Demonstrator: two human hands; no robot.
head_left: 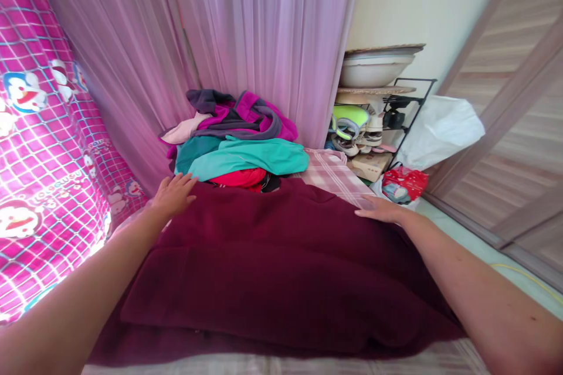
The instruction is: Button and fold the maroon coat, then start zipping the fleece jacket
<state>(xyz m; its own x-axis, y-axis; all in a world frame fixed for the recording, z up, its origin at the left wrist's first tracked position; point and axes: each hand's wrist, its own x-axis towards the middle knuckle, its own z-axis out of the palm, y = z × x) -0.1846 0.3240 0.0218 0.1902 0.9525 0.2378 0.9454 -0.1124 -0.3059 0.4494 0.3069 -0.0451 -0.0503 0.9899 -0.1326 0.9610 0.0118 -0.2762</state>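
A maroon garment (272,263) lies spread across a pale checked sheet (328,173), directly in front of the person. Its matt, thick-looking fabric forms a broad, rounded shape with soft ridges and long, shallow creases. The left hand (175,194) rests at the garment's far left edge, palm down, its fingers slightly spread and nearly straight. The right hand (380,210) lies at the far right edge, the thumb parted from the other fingers, which are partly blurred.

Just beyond the garment sits a loose heap of clothes: a smooth turquoise top (250,155) in rounded folds, a crumpled red piece (241,177) beneath it, and a dark grey and magenta garment (250,117) bunched on top. A sheer lilac curtain (259,23) falls behind in narrow vertical pleats. At left hangs a bright pink cloth (48,146) printed with white grid lines and cartoon figures. At right, 1 thin-framed black rack (412,123) holds shoes, with a round pale bowl (376,72) above; a crinkled white plastic bag (446,129) hangs beside it.
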